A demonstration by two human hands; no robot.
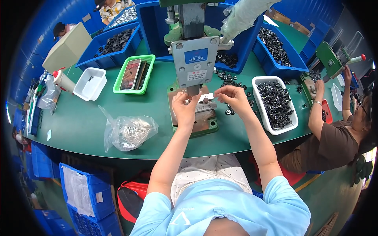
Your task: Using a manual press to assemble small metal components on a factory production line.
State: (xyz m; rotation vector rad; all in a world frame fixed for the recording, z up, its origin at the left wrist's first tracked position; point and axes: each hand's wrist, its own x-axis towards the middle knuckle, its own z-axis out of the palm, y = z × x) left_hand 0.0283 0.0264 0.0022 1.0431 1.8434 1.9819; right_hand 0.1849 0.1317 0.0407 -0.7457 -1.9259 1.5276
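A green and grey bench press (195, 63) stands in front of me, its ram lowered over a metal fixture (202, 114). My left hand (186, 107) is closed at the left side of the ram, thumb and fingertips together; what they hold is hidden. At the right of the fixture, my right hand (233, 100) is closed in a pinch, and anything between its fingertips is too small to make out. Between the hands, a small dark part (205, 100) sits on the fixture. Loose black parts (232, 82) lie just beyond my right hand.
A white tray (290, 128) of black pieces with metal pins stands right. Left are a clear bag (132, 133) of metal pins, a green tray (129, 92) holding a phone, and a white tray (90, 84). Blue bins (289, 71) stand behind. A co-worker (334, 141) works at another press, right.
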